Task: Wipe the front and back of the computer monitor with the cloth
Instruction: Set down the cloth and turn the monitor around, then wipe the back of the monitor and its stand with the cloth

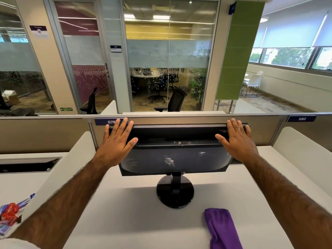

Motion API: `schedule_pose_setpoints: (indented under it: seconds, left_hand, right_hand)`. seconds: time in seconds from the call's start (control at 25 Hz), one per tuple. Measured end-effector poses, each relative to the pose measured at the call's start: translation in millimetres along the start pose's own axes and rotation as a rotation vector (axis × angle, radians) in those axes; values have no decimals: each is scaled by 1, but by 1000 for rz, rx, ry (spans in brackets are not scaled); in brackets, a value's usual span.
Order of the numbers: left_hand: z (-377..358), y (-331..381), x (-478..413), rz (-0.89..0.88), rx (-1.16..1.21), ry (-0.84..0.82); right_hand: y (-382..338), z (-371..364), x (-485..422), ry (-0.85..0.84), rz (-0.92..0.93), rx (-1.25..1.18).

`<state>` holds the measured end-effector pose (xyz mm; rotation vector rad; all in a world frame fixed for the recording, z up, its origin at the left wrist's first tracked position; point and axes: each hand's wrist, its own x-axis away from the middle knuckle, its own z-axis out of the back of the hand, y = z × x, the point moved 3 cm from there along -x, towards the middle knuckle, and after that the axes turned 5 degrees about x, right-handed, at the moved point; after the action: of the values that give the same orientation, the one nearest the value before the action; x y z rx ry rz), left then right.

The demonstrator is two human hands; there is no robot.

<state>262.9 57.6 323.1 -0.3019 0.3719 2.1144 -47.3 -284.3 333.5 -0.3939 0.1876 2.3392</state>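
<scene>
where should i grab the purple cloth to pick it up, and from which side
Probably the rounded far end of the cloth, pinched from above with the right hand. It lies as a folded strip on the desk, right of the monitor base, on that hand's side, and it looks bunched and thick there. Its near end runs out of view.

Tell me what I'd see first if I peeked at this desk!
First, the big black plastic computer monitor in the middle of the white desk, with its smudgy back facing the camera. The left hand and right hand lie flat, fingers straight, on its two top corners. Then the folded purple cloth pops out, lying on the desk in front of the monitor, toward the right, with no hand on it.
</scene>
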Motion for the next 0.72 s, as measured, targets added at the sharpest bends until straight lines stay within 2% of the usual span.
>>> schedule_pose_setpoints:
  seconds: [0.4,0.6,0.72]
  left_hand:
    - [-1,-3,3,-69,18,116]
    - [1,10,4,-199,54,134]
    - [-1,32,-2,-265,52,99]
  right_hand:
    - [-4,-3,3,52,-30,-9]
    - [-7,-11,20,112,-49,-58]
    - [-14,-25,44,199,-79,-179]
